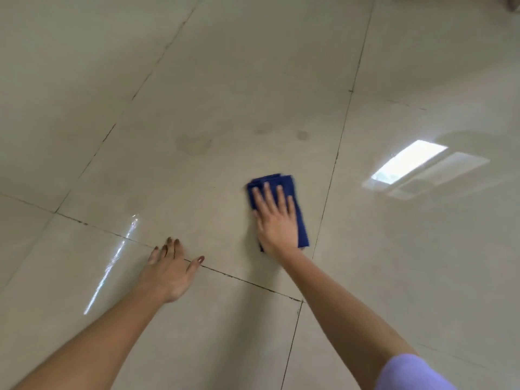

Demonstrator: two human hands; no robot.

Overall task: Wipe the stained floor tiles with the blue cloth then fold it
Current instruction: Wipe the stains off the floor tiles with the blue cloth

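Note:
A folded dark blue cloth [301, 218] lies flat on a glossy beige floor tile [213, 108]. My right hand [277, 219] presses down on it with the palm flat and fingers spread. My left hand [170, 273] rests flat on the floor to the left, across a grout line, with nothing in it. Faint dull stains mark the same tile farther away: a larger blotch [194, 144] and two small spots [264, 128], [303, 135].
Dark grout lines [334, 161] divide the large tiles. A bright window reflection [408, 161] shines on the tile to the right, and a thin streak of glare [112, 263] lies near my left hand. A dark object edge [513, 4] shows at the top right corner.

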